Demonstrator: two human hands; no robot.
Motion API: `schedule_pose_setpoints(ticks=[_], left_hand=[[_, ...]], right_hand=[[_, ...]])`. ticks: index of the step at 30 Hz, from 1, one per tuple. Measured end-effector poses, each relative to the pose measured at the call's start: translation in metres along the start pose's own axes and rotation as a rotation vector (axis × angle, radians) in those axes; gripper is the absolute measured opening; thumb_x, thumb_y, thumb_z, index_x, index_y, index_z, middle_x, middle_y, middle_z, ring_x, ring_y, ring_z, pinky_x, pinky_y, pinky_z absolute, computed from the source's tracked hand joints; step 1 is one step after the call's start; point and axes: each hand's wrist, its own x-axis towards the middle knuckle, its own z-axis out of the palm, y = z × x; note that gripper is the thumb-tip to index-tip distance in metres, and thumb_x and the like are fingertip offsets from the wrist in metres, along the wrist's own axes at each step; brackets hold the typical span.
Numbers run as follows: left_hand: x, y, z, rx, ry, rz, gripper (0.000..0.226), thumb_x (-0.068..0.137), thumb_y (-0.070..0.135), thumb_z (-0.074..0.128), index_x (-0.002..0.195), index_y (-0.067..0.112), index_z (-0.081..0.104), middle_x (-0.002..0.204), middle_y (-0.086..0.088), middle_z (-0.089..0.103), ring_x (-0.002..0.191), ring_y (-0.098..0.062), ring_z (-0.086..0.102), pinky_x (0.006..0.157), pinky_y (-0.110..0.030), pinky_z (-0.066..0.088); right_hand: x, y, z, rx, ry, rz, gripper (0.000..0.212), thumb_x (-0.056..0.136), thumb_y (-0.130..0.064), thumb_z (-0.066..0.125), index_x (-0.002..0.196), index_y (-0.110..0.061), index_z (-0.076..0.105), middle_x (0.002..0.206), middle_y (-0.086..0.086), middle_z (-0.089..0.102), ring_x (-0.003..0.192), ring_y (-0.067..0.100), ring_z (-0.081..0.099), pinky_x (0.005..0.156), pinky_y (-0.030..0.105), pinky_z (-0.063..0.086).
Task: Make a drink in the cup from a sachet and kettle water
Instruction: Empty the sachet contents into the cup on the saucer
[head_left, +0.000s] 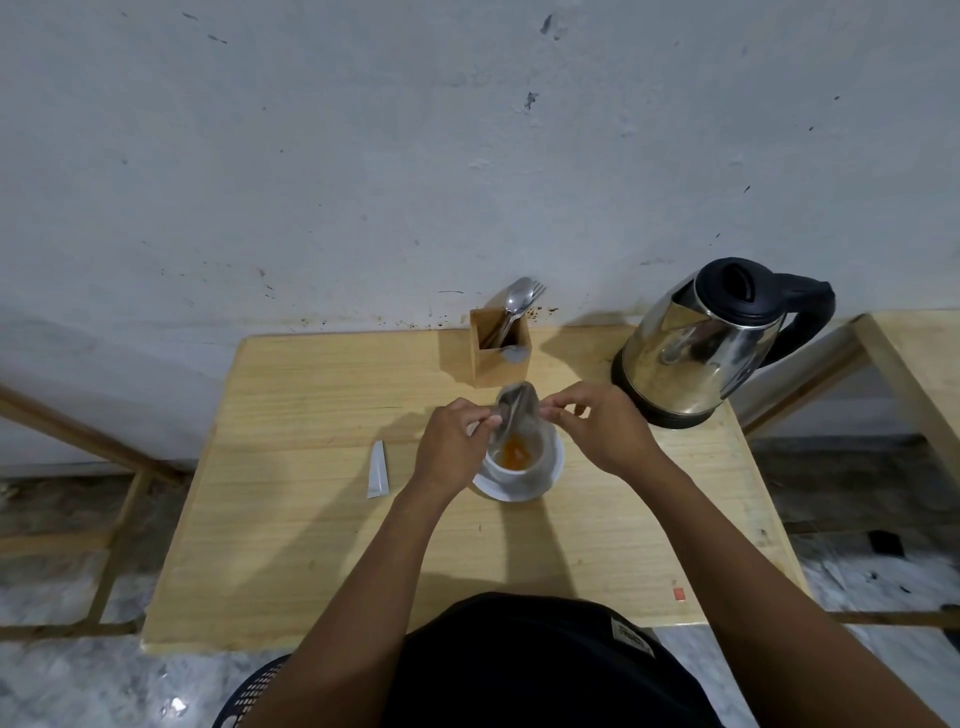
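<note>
A white cup (524, 470) stands on a white saucer (519, 491) near the middle of the wooden table (322, 519). Orange powder lies at the cup's bottom. Both hands hold an opened silver sachet (517, 410) tilted mouth-down over the cup: my left hand (454, 447) pinches its left edge, my right hand (602, 426) pinches its right edge. A steel kettle (701, 348) with a black lid and handle stands at the table's far right. A second, sealed white sachet (377, 470) lies flat to the left of the cup.
A wooden holder (498, 348) with spoons and a fork stands at the back edge by the wall, just behind the cup. Another wooden table (919, 364) stands to the right. A small red mark (678, 594) is near the front right edge.
</note>
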Motion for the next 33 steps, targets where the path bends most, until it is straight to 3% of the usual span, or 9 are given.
schedule_pose_setpoints(ticks=[8,11,15,18,21,24,26,29,33], left_hand=[[-0.001,0.001,-0.001,-0.028,-0.016,0.017,0.02,0.09,0.02,0.061,0.103,0.012,0.074,0.089,0.0,0.062,0.08,-0.011,0.057,0.068,-0.017,0.041],[-0.002,0.002,0.0,-0.03,-0.011,0.018,0.019,0.09,0.02,0.061,0.102,0.012,0.074,0.088,0.0,0.062,0.078,-0.01,0.056,0.069,-0.021,0.042],[-0.002,0.0,-0.008,-0.114,0.059,-0.072,0.022,0.091,0.028,0.059,0.106,0.017,0.071,0.105,0.001,0.063,0.095,-0.013,0.059,0.076,-0.016,0.044],[-0.004,0.008,-0.019,-0.114,0.095,-0.238,0.033,0.092,0.044,0.052,0.095,0.015,0.07,0.093,0.003,0.061,0.082,-0.011,0.057,0.07,-0.021,0.041],[-0.006,0.02,-0.031,-0.27,-0.073,-0.454,0.054,0.088,0.058,0.048,0.082,0.011,0.073,0.08,0.002,0.072,0.066,-0.012,0.057,0.069,-0.03,0.045],[-0.011,0.025,-0.036,-0.421,-0.272,-0.501,0.045,0.085,0.053,0.058,0.09,0.01,0.072,0.081,-0.003,0.074,0.068,-0.015,0.06,0.068,-0.029,0.048],[-0.014,0.025,-0.037,-0.453,-0.283,-0.437,0.028,0.088,0.039,0.062,0.085,0.011,0.069,0.074,-0.004,0.066,0.072,-0.016,0.06,0.065,-0.025,0.047],[-0.015,0.02,-0.038,-0.481,-0.244,-0.395,0.019,0.089,0.032,0.062,0.084,0.015,0.071,0.075,-0.001,0.067,0.074,-0.015,0.061,0.07,-0.026,0.05],[-0.017,0.015,-0.039,-0.453,-0.249,-0.377,0.014,0.088,0.031,0.064,0.083,0.021,0.073,0.073,0.005,0.066,0.071,-0.013,0.058,0.073,-0.028,0.047]], right_hand=[[-0.003,-0.002,-0.003,0.009,0.037,0.048,0.008,0.084,-0.036,0.073,0.09,-0.032,0.076,0.085,-0.025,0.064,0.069,-0.006,0.051,0.063,0.019,0.041],[-0.005,-0.002,-0.003,0.029,-0.037,0.039,0.009,0.084,-0.037,0.073,0.09,-0.032,0.077,0.087,-0.021,0.068,0.07,0.003,0.054,0.067,0.03,0.048],[-0.01,0.0,-0.008,0.058,0.115,-0.017,0.004,0.085,-0.034,0.073,0.088,-0.035,0.075,0.084,-0.023,0.067,0.071,0.005,0.054,0.065,0.022,0.042],[-0.018,0.002,-0.007,0.095,0.15,-0.125,0.008,0.084,-0.027,0.075,0.09,-0.032,0.076,0.083,-0.02,0.066,0.074,0.004,0.055,0.064,0.015,0.041],[-0.027,0.005,0.0,0.074,0.214,-0.234,0.014,0.081,-0.02,0.078,0.094,-0.025,0.078,0.081,-0.012,0.066,0.075,0.004,0.056,0.067,0.026,0.046],[-0.035,0.01,0.013,0.047,0.215,-0.36,0.017,0.079,-0.015,0.079,0.095,-0.023,0.079,0.081,-0.013,0.062,0.077,0.008,0.059,0.068,0.034,0.048],[-0.04,0.009,0.017,0.074,0.171,-0.374,0.019,0.082,-0.017,0.074,0.099,-0.022,0.077,0.086,-0.018,0.06,0.081,0.003,0.059,0.071,0.027,0.048],[-0.046,0.003,0.02,0.2,0.043,-0.175,0.026,0.093,-0.013,0.062,0.117,-0.023,0.069,0.101,-0.017,0.065,0.093,0.004,0.062,0.082,0.019,0.048],[-0.042,-0.015,0.021,0.645,-0.072,0.246,0.029,0.099,-0.017,0.053,0.126,-0.019,0.06,0.102,-0.008,0.07,0.097,0.005,0.065,0.088,0.024,0.05]])
